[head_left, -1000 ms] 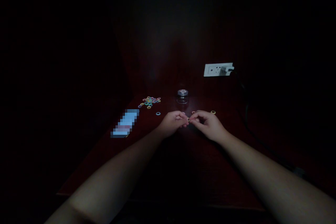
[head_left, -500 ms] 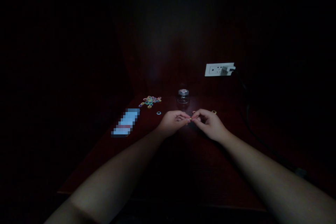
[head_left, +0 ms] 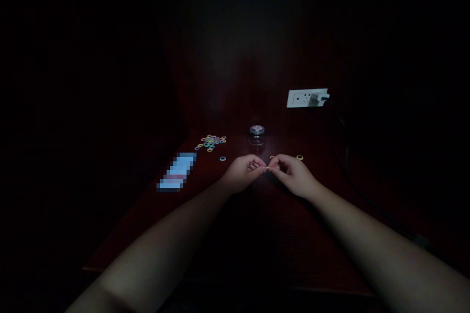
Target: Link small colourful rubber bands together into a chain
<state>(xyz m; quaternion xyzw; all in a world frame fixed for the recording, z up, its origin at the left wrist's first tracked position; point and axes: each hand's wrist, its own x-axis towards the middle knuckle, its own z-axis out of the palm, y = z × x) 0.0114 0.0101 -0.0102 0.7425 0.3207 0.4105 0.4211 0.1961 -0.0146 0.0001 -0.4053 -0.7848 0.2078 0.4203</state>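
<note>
Between my two hands is a small yellow hair tie, pinched from both sides over the dark red table. My left hand grips its left side with thumb and fingertips. Closed in a pinch, my right hand has the right side. Behind the right fingers a pinkish hair tie is partly hidden. A yellow hair tie lies beyond the right hand, and a blue one beyond the left. Farther left is a loose pile of colourful hair ties.
A clear lidded jar stands behind the hands. A phone-like slab, blurred out, lies at left on the table. On the back wall is a socket with a plug; its dark cable runs down the right side.
Both hands stay almost in place, still pinching the yellow hair tie, which now shows as a thin strip between the fingertips. The view has shifted very slightly.
</note>
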